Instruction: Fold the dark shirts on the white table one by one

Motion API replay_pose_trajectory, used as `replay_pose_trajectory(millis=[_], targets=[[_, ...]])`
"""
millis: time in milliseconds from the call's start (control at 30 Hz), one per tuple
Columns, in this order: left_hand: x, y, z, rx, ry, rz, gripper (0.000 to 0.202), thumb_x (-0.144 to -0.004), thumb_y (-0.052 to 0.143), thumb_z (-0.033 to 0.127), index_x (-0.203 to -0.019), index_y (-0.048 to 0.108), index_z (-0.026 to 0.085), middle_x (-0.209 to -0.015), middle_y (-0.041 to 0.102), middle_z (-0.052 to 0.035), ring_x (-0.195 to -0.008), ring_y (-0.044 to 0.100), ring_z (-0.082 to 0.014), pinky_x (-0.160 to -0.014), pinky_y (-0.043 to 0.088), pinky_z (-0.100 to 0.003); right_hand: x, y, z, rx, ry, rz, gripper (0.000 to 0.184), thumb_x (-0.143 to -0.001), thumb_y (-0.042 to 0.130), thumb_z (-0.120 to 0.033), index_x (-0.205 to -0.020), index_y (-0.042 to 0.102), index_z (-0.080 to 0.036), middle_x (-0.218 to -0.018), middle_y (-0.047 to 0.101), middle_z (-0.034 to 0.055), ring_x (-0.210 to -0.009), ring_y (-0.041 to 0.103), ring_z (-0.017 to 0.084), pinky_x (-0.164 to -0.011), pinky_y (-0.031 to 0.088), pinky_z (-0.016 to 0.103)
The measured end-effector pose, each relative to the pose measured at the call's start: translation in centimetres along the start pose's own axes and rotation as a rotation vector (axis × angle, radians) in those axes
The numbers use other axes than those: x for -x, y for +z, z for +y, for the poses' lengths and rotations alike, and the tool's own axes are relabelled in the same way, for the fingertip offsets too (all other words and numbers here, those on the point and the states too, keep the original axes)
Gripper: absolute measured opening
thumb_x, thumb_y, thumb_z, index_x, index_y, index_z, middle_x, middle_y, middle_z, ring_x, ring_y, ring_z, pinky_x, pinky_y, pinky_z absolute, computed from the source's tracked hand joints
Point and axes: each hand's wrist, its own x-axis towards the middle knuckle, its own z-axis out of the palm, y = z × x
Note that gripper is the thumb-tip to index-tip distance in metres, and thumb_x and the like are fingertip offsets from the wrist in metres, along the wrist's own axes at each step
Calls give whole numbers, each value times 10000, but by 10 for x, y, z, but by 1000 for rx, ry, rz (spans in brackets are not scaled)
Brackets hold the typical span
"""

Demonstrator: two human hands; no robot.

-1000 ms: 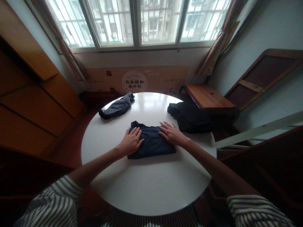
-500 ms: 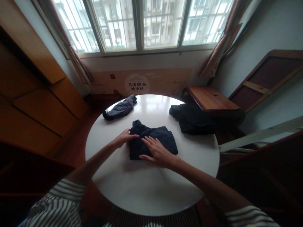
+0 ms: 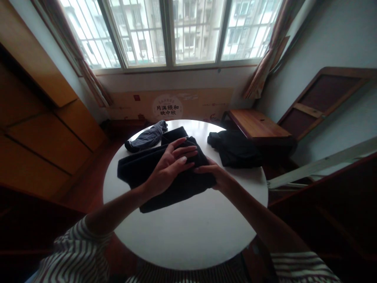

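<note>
A dark navy, nearly black folded garment [image 3: 173, 192] is raised and tilted over the middle of the white round table. At its right edge, my right hand [image 3: 216, 172] grips the cloth, thumb on top and the other fingers hidden underneath. Across the upper face of the garment lies my left hand [image 3: 171, 163], its fingers stretched out and pointing right, not closed on the cloth. The garment's layers spread out to the left beyond my left wrist, and a flap sticks up at the back. Its exact kind cannot be made out.
On the round table [image 3: 188, 239], a bundled grey garment [image 3: 147, 137] lies at the back left and a black folded garment [image 3: 237, 149] at the right. Behind it stands a wooden desk [image 3: 259, 122]. Wooden cabinets [image 3: 64, 133] line the left, and a barred window is ahead.
The dark garment has come up off the table and looks larger and tilted. My right hand has moved to its right edge and gripped it; my left hand has slid across its top.
</note>
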Motion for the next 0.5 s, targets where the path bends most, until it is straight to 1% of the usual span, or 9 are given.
replay_pose_trajectory(millis=[67,133,200,267,333,433,500], targets=[[0,-9,-12,-73,-135,-78,472,-893,647,260,-1340,496,248,-1377,550,-115,-1243,567,-267,-936,546,-380,-7,-29,3,35,186,-19,576,-659,758,-162,-1210,593,-205,-853,722,13,-731,706,182,-661,595,275],[-2,-23,-29,-230,-247,-144,391,-886,636,260,-1269,565,219,-1316,597,-122,-1142,630,-254,-873,560,-365,-16,-54,9,140,388,-45,588,-582,749,-90,-1148,625,-189,-788,723,-1,-681,701,168,-622,582,245],[-6,-41,-48,-462,-259,-146,315,-888,603,247,-1198,615,196,-1211,658,-111,-1017,677,-226,-834,562,-355,-24,-71,13,266,522,-75,632,-526,749,-55,-1134,640,-188,-788,730,-5,-699,703,178,-635,585,255],[-15,-62,-64,-703,-195,-67,266,-891,556,218,-1138,646,179,-1123,692,-102,-973,684,-216,-833,560,-353,-31,-81,12,411,548,-85,689,-510,765,-60,-1172,635,-199,-873,741,8,-788,708,200,-681,591,276],[-27,-82,-77,-886,-152,31,251,-884,538,200,-1101,659,163,-1099,700,-112,-994,678,-229,-844,560,-357,-37,-84,5,618,521,-56,730,-525,775,-78,-1227,615,-203,-1019,733,43,-907,695,227,-706,584,277],[-43,-103,-93,-1015,-188,111,310,-884,576,254,-1162,628,126,-1189,668,-166,-1021,674,-258,-874,555,-389,-48,-82,-9,1007,459,-16,740,-571,725,-72,-1288,588,-194,-1171,689,89,-1017,660,258,-717,565,267],[-51,-108,-101,-1021,-237,123,451,-870,640,352,-1243,577,106,-1242,638,-200,-1039,668,-280,-891,546,-412,-58,-81,-17,1211,399,-50,772,-582,662,-50,-1335,565,-191,-1198,677,101,-1025,654,267,-734,555,274]])
